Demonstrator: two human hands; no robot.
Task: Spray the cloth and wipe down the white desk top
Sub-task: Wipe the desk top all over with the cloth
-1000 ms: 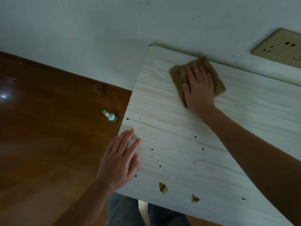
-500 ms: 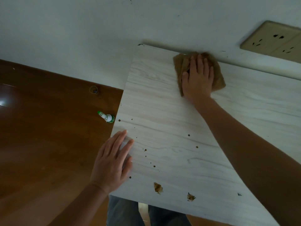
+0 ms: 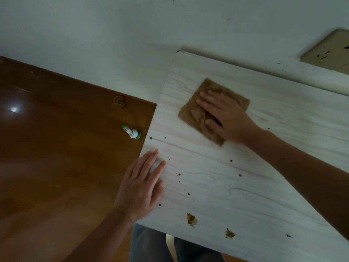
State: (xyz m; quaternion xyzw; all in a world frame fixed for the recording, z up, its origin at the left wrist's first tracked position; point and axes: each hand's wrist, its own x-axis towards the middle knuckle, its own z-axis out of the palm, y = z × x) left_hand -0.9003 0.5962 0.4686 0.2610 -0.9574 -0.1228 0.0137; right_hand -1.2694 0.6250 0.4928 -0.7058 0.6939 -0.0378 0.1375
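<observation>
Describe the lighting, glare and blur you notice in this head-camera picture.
Head view: dim, greenish light throughout; a bright glare spot on the glossy wooden floor, far left; brown cloth and the right hand on it slightly blurred; stains on the white desk top fairly sharp.

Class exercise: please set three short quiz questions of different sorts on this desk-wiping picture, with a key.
1. True or false: the right hand presses flat on the brown square cloth on the white wood-grain desk top.
2. Where is the small green-and-white spray bottle? A on the desk top; B on the brown wooden floor; C under the cloth.
3. Missing word: the two big brown stains lie by the desk top's ____ edge (near/far).
Key: 1 true; 2 B; 3 near.
</observation>
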